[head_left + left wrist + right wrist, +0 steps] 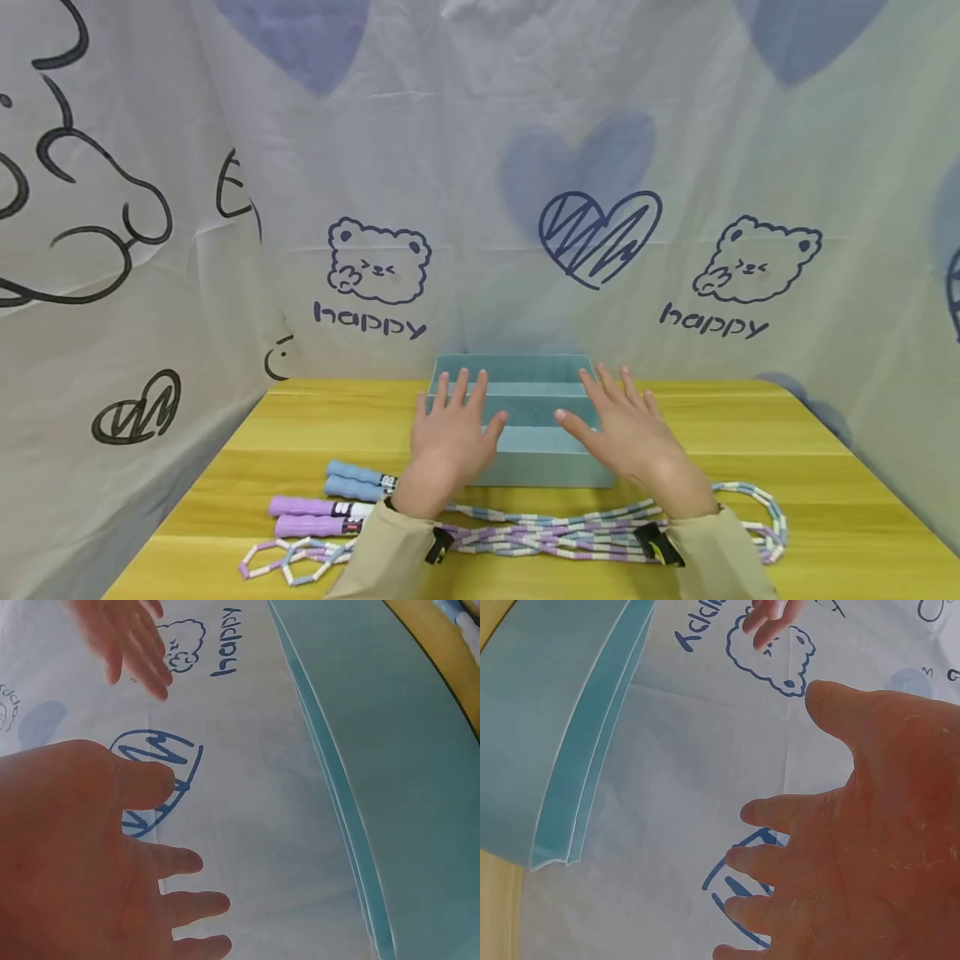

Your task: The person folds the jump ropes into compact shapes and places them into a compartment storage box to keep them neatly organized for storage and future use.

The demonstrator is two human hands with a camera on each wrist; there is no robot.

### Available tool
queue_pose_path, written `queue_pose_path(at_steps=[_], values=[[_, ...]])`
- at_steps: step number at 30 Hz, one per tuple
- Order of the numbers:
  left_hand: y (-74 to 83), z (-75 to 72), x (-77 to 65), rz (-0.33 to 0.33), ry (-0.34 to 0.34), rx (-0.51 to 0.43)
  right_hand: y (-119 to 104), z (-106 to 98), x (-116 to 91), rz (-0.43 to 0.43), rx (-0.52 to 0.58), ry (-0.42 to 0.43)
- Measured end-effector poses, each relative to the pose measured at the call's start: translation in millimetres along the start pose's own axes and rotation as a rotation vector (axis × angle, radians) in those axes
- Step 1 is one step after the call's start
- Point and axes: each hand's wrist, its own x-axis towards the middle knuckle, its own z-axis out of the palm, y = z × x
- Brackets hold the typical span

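Both hands are held out palm down above the table, fingers straight and spread. In the head view the left hand (pixel 453 433) overlaps the left side of a teal divided box (pixel 555 469), and the right hand (pixel 637 433) overlaps its right side. Neither hand holds anything. Each wrist view shows the box front, with the left palm (pixel 67 847) and right palm (pixel 877 840) raised beside it. Nearer the body lie a jump rope with blue handles (pixel 356 487) and another with purple handles (pixel 307 525). Their beaded cords (pixel 540 542) run rightward beneath the forearms.
The box stands at the back of a yellow wood-grain table (pixel 825 467). A pale printed cloth (pixel 480 275) with hearts and bears hangs right behind it and along both sides. Looped cord ends (pixel 300 558) lie at the front left, and another cord loop (pixel 776 517) at the right.
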Motion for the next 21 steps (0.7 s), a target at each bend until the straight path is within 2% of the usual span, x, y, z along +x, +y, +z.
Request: queue_pose_path(at_steps=[7, 14, 21], values=[[-21.4, -0.4, -3.8, 0.017, 0.007, -0.035, 5.8, 2.8, -5.6, -0.001, -0.012, 0.004], [-48.1, -0.1, -14.8, 0.019, 0.001, -0.017, 13.3, 1.2, -13.9, -0.007, -0.012, -0.003], [-79.9, 5.6, -24.8, 0.057, -0.028, -0.02, 30.6, -5.3, -21.0, -0.095, 0.032, 0.001]])
